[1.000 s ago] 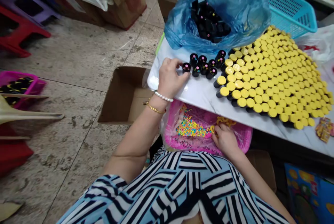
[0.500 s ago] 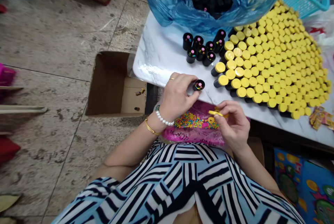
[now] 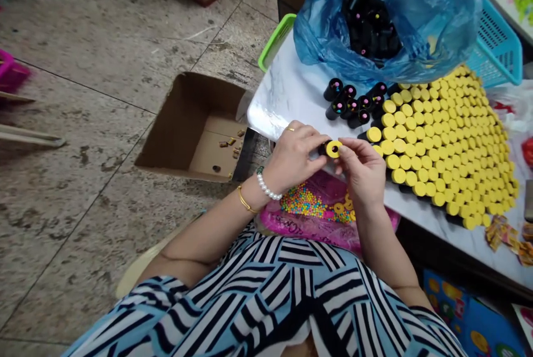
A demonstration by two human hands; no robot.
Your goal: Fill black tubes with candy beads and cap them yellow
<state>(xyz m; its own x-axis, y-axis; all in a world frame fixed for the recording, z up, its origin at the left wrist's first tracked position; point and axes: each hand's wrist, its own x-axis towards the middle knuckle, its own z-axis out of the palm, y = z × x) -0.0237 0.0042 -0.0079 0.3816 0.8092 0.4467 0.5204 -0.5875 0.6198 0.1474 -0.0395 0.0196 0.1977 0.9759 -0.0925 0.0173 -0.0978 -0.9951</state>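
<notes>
My left hand [image 3: 293, 160] pinches a small black tube [image 3: 322, 149] above the near edge of the table. Between my right thumb and fingers is a yellow ring [image 3: 333, 149] with a hole in its middle. My right hand [image 3: 364, 171] holds this ring at the tube's mouth and covers part of it; whether it is seated, I cannot tell. Below my hands lies a pink bag [image 3: 308, 229] with colourful little beads [image 3: 302, 201] and several more yellow rings [image 3: 340, 210]. Several black tubes with pink pieces inside [image 3: 353, 106] stand uncapped beyond my hands.
Many yellow-topped tubes [image 3: 449, 140] stand packed on the white marbled table [image 3: 278, 90]. Behind them are a blue plastic bag [image 3: 320, 40] of black tubes and a turquoise basket [image 3: 499, 40]. A cardboard box [image 3: 179, 124] sits left of the table; small wrapped pieces [image 3: 499, 232] lie right.
My right hand has raised the yellow ring from over the pink bag to the mouth of the black tube. The view has shifted, so the table appears lower and farther right.
</notes>
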